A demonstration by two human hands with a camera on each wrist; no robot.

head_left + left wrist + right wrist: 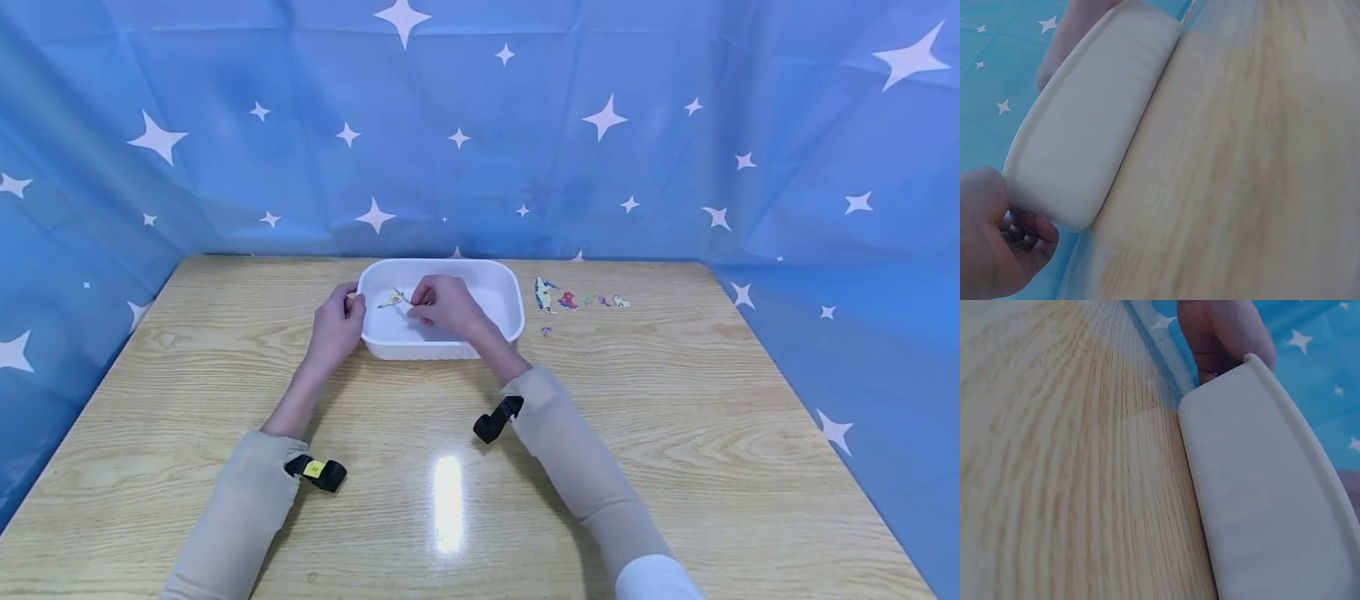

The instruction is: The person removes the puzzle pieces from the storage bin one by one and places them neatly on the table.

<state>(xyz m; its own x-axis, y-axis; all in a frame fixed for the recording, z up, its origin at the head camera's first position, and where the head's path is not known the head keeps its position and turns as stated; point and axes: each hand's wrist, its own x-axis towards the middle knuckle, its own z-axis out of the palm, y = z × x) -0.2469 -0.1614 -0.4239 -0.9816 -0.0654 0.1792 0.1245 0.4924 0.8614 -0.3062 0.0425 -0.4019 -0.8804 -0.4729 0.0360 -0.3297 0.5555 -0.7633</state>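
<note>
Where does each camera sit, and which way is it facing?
Head: worn on the head, facing forward and down at the white tray on the table; left hand, right hand and sleeves show.
Left wrist: on that wrist, facing the tray's outer wall; left hand lower left, part of the right hand at top.
Right wrist: on that wrist, facing the same wall, tilted; left hand at top, probably a sliver of right hand at the right edge.
Shared by both wrist views: tray, table, starry blue cloth.

Left fingers [354,312] gripping white tub [420,352], right fingers [424,292] pinching small piece [402,296] inside, colourful cutouts [543,296] on wooden table [375,500]
</note>
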